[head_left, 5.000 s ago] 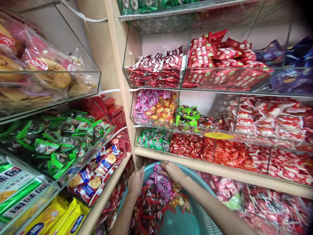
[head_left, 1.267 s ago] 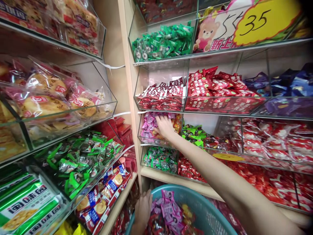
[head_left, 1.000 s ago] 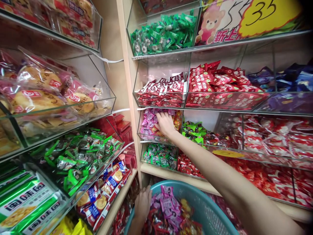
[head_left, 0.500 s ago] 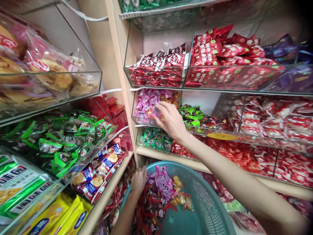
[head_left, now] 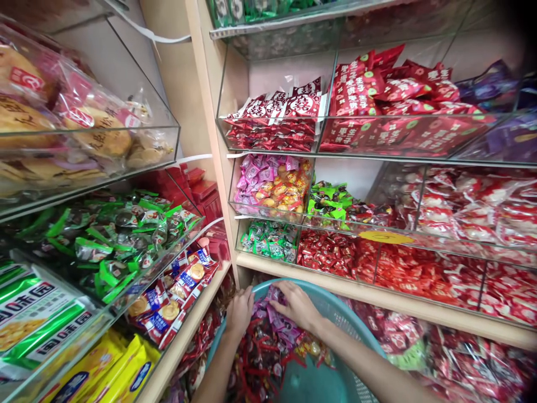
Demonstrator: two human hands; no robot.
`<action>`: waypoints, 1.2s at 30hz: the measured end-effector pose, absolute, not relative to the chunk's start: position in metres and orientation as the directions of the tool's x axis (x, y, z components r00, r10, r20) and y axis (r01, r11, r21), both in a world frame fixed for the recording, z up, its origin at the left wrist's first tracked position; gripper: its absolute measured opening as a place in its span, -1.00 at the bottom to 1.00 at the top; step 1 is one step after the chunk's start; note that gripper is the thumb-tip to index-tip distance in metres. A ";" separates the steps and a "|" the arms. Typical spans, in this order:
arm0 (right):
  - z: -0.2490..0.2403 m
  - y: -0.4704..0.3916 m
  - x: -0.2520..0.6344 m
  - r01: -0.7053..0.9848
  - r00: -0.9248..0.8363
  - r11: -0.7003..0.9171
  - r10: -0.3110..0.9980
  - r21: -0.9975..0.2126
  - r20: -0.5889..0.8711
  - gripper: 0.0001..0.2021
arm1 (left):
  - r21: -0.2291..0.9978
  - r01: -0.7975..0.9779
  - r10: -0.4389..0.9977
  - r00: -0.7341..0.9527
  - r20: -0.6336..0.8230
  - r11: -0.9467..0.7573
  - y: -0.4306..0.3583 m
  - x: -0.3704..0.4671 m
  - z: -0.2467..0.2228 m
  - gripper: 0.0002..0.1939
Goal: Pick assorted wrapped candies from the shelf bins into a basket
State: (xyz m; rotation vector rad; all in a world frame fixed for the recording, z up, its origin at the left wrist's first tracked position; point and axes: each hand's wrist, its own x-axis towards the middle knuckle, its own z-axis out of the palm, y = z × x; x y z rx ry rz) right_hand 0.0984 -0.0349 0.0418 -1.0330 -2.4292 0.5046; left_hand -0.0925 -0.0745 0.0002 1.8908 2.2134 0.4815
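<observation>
Purple-wrapped candies (head_left: 286,331) lie under my right hand (head_left: 298,305); I can't tell if it's grasping any. Release low, left hand (head_left: 240,309) clasping the teal basket (head_left: 338,305) rim.

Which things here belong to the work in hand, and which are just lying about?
In the work:
- left hand, at the rim of the teal basket
- right hand, over the basket's pink-wrapped sweets

Just about:
- yellow packs
- bagged breads
- yellow price tag
</observation>
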 end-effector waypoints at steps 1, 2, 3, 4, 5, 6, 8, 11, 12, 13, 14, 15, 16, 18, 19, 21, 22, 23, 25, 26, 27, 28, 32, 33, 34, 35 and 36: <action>0.039 -0.036 0.098 0.591 -0.622 0.648 0.745 -0.480 0.241 -0.63 | 0.358 0.923 0.983 -0.173 0.064 0.139 -0.075 -0.092 0.000 -0.55; 0.037 -0.037 0.097 0.604 -0.623 0.646 0.748 -0.466 0.229 -0.62 | 0.352 0.925 0.982 -0.179 0.062 0.146 -0.075 -0.092 0.000 -0.55; 0.034 -0.038 0.097 0.618 -0.622 0.645 0.751 -0.449 0.223 -0.61 | 0.348 0.926 0.981 -0.181 0.063 0.149 -0.075 -0.092 0.000 -0.55; 0.032 -0.038 0.096 0.633 -0.618 0.645 0.754 -0.428 0.221 -0.61 | 0.346 0.926 0.981 -0.182 0.066 0.148 -0.075 -0.092 -0.001 -0.54; 0.031 -0.039 0.096 0.647 -0.616 0.646 0.756 -0.404 0.221 -0.61 | 0.346 0.926 0.981 -0.182 0.070 0.148 -0.076 -0.092 -0.001 -0.54; 0.029 -0.039 0.096 0.657 -0.620 0.653 0.752 -0.375 0.224 -0.60 | 0.347 0.926 0.980 -0.183 0.074 0.147 -0.076 -0.092 -0.001 -0.53; 0.026 -0.040 0.095 0.666 -0.633 0.676 0.736 -0.315 0.240 -0.57 | 0.348 0.925 0.979 -0.187 0.079 0.149 -0.076 -0.093 -0.002 -0.53; 0.023 -0.041 0.094 0.665 -0.651 0.705 0.709 -0.247 0.272 -0.49 | 0.358 0.923 0.979 -0.185 0.089 0.142 -0.076 -0.093 -0.004 -0.52; 0.022 -0.042 0.094 0.664 -0.654 0.710 0.704 -0.234 0.279 -0.49 | 0.364 0.921 0.978 -0.185 0.092 0.140 -0.076 -0.093 -0.004 -0.53; 0.022 -0.043 0.094 0.665 -0.654 0.712 0.701 -0.226 0.282 -0.49 | 0.370 0.919 0.978 -0.186 0.093 0.139 -0.076 -0.093 -0.005 -0.53; 0.021 -0.043 0.094 0.666 -0.654 0.712 0.701 -0.223 0.285 -0.50 | 0.375 0.916 0.978 -0.187 0.094 0.139 -0.076 -0.094 -0.005 -0.53; 0.020 -0.044 0.093 0.665 -0.653 0.712 0.700 -0.224 0.290 -0.51 | 0.381 0.914 0.978 -0.186 0.093 0.137 -0.076 -0.094 -0.005 -0.53; 0.021 -0.045 0.093 0.663 -0.651 0.714 0.699 -0.227 0.296 -0.52 | 0.386 0.912 0.978 -0.184 0.095 0.134 -0.076 -0.094 -0.005 -0.53; 0.026 -0.045 0.093 0.651 -0.647 0.721 0.691 -0.239 0.323 -0.53 | 0.399 0.908 0.979 -0.181 0.096 0.129 -0.076 -0.095 -0.004 -0.53; 0.032 -0.045 0.092 0.639 -0.646 0.730 0.681 -0.245 0.346 -0.54 | 0.406 0.905 0.979 -0.181 0.090 0.130 -0.076 -0.096 -0.004 -0.53; 0.054 -0.042 0.090 0.605 -0.645 0.759 0.644 -0.239 0.412 -0.58 | 0.427 0.894 0.982 -0.178 0.068 0.133 -0.074 -0.098 -0.004 -0.54; 0.069 -0.040 0.089 0.592 -0.640 0.775 0.619 -0.221 0.455 -0.61 | 0.440 0.888 0.983 -0.173 0.057 0.131 -0.074 -0.099 -0.004 -0.54; 0.088 -0.036 0.087 0.580 -0.634 0.791 0.587 -0.193 0.503 -0.64 | 0.452 0.883 0.985 -0.166 0.048 0.127 -0.073 -0.100 -0.004 -0.54; 0.133 -0.026 0.084 0.574 -0.617 0.812 0.513 -0.105 0.596 -0.68 | 0.465 0.876 0.986 -0.161 0.037 0.126 -0.071 -0.101 -0.005 -0.54; 0.157 -0.019 0.082 0.575 -0.614 0.817 0.470 -0.049 0.634 -0.70 | 0.465 0.875 0.986 -0.163 0.031 0.130 -0.071 -0.101 -0.006 -0.54; 0.181 -0.011 0.080 0.584 -0.612 0.812 0.434 0.008 0.661 -0.71 | 0.462 0.876 0.985 -0.169 0.025 0.139 -0.070 -0.101 -0.006 -0.53; 0.204 -0.002 0.078 0.605 -0.609 0.793 0.406 0.068 0.682 -0.72 | 0.457 0.877 0.984 -0.175 0.019 0.147 -0.070 -0.101 -0.006 -0.53; 0.275 0.040 0.069 0.765 -0.579 0.587 0.443 0.266 0.684 -0.73 | 0.437 0.886 0.984 -0.178 0.012 0.155 -0.071 -0.102 -0.007 -0.52; 0.286 0.051 0.067 0.790 -0.573 0.532 0.460 0.306 0.678 -0.72 | 0.435 0.888 0.985 -0.174 0.016 0.149 -0.071 -0.103 -0.007 -0.52; 0.295 0.061 0.065 0.804 -0.571 0.488 0.475 0.340 0.669 -0.70 | 0.436 0.889 0.986 -0.168 0.020 0.143 -0.072 -0.103 -0.007 -0.52; 0.301 0.070 0.063 0.810 -0.573 0.460 0.490 0.363 0.657 -0.67 | 0.437 0.889 0.986 -0.163 0.025 0.136 -0.072 -0.104 -0.008 -0.51; 0.306 0.078 0.062 0.815 -0.572 0.445 0.510 0.372 0.643 -0.65 | 0.438 0.889 0.987 -0.160 0.028 0.132 -0.072 -0.105 -0.008 -0.51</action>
